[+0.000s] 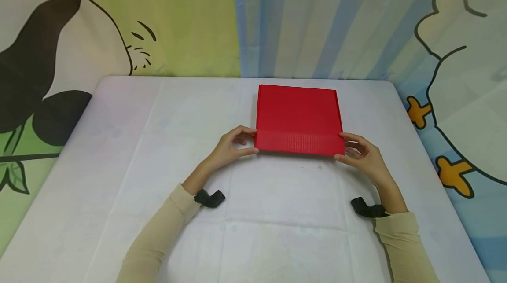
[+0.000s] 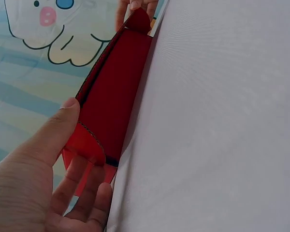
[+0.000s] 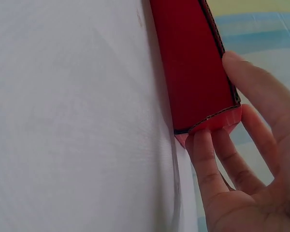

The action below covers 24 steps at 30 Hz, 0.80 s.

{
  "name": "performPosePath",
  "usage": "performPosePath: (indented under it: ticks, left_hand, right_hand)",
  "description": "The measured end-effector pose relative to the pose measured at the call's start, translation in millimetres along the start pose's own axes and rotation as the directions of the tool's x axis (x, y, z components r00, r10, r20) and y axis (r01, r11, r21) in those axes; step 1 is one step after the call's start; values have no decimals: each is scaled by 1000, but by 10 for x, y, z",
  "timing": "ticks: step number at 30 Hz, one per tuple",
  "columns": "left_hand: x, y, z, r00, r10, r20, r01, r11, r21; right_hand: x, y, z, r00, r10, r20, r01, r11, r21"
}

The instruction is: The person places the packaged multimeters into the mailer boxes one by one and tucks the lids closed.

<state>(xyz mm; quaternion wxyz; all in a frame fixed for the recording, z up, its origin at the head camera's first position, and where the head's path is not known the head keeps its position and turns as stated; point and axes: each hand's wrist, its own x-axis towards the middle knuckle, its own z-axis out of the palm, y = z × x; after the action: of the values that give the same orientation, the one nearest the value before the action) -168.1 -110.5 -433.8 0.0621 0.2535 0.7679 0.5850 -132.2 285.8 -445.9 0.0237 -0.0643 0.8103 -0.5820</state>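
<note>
A red cardboard box lies flat on the white table, its broad lid facing up and a ribbed strip along its near edge. My left hand grips the near left corner between thumb and fingers. At the near right corner, my right hand holds the box the same way. In the left wrist view, the thumb is at the lid's edge and the fingers touch a rounded side flap. The right wrist view shows a similar side flap against the fingers, with the corrugated edges exposed. The box's inside is mostly hidden.
The white cloth-covered table has faint creases. Behind it hangs a printed backdrop with cartoon animals and stripes. A black curved strap piece sits at the left wrist, another black piece at the right.
</note>
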Motion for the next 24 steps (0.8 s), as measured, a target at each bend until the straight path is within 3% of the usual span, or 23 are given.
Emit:
performPosePath:
  ticks: [14, 24]
  left_hand:
    - [6, -68, 6, 1000, -25, 16, 27, 989, -143]
    - [11, -51, 32, 1000, -24, 13, 26, 979, -200]
  right_hand:
    - [-21, 7, -44, 999, 37, 29, -38, 999, 38]
    - [-7, 1, -8, 1000, -5, 21, 6, 999, -40]
